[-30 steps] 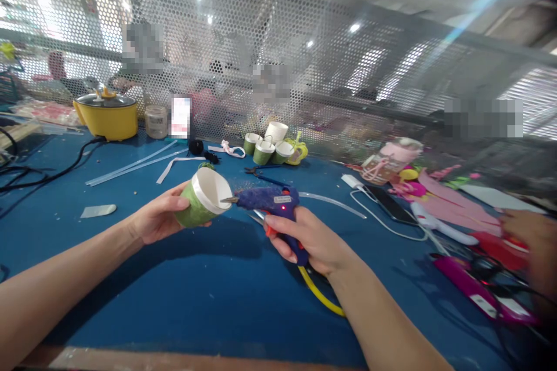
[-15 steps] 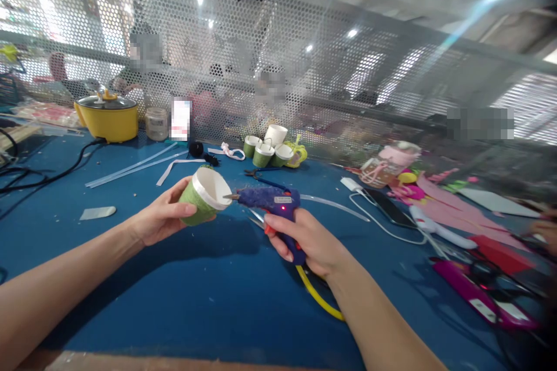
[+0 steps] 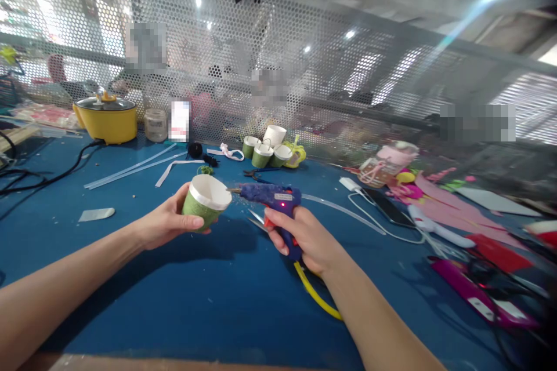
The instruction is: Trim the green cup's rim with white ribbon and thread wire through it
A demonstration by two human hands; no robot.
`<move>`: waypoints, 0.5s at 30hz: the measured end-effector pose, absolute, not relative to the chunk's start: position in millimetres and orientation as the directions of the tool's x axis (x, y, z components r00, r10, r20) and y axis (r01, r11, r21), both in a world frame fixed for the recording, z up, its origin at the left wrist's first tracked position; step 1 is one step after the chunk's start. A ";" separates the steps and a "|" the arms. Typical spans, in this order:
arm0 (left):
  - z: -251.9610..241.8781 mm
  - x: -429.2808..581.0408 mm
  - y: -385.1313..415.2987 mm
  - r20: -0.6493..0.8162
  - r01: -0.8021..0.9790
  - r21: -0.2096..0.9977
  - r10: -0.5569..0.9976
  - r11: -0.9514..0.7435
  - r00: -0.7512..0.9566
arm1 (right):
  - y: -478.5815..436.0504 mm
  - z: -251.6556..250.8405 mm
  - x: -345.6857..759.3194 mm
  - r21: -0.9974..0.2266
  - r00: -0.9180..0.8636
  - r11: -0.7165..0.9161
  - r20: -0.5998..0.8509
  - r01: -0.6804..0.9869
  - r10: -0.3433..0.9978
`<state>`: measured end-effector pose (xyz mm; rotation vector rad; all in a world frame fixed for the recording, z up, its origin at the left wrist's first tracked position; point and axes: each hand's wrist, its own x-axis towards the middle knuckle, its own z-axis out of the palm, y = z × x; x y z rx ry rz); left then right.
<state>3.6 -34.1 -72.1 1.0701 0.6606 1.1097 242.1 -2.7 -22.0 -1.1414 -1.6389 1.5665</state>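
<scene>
Green cup [image 3: 199, 211] turns more upright beside the glue gun [image 3: 270, 194]

Compared with half a second ago, the cup's mouth faces further upward and less toward the gun. It is held above the blue table [image 3: 183, 301], its white rim [image 3: 212, 202] level with the metal nozzle [image 3: 234, 190]. The nozzle's tip meets the far right of the rim in view; whether they touch, I cannot tell.

Left hand [image 3: 174, 221]: curled around the cup's lower side, thumb across the near face, fingers mostly hidden behind. Right hand [image 3: 304, 237]: wrapped around the gun's grip, with the red trigger [image 3: 268, 219] at its fingers.

Writing shows in several places, yet no brand can be read. A pale sticker [image 3: 284, 196] on the gun's body, just above a lit red dot [image 3: 282, 204], carries print too small to make out. The clear jar [image 3: 155, 126] has a label, also illegible. Beside it, an upright screen [image 3: 179, 122] is masked by blurring. At the right, a purple power strip [image 3: 456, 284] bears whitish labels [image 3: 481, 308], their text unreadable.
</scene>
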 end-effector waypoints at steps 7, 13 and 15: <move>-74.9 4.8 -34.9 0.084 -0.432 0.895 0.908 0.112 0.410 | 0.5 -26.6 239.7 -0.982 -0.462 -0.103 -0.166 0.159 0.871; -76.7 6.0 -33.0 0.069 -0.516 0.843 0.919 0.154 0.388 | -2.8 -26.2 240.7 -0.984 -0.509 -0.141 -0.177 0.109 0.842; -76.7 6.5 -32.8 0.070 -0.517 0.843 0.921 0.151 0.383 | -4.6 -24.7 240.8 -0.981 -0.533 -0.163 -0.195 0.108 0.823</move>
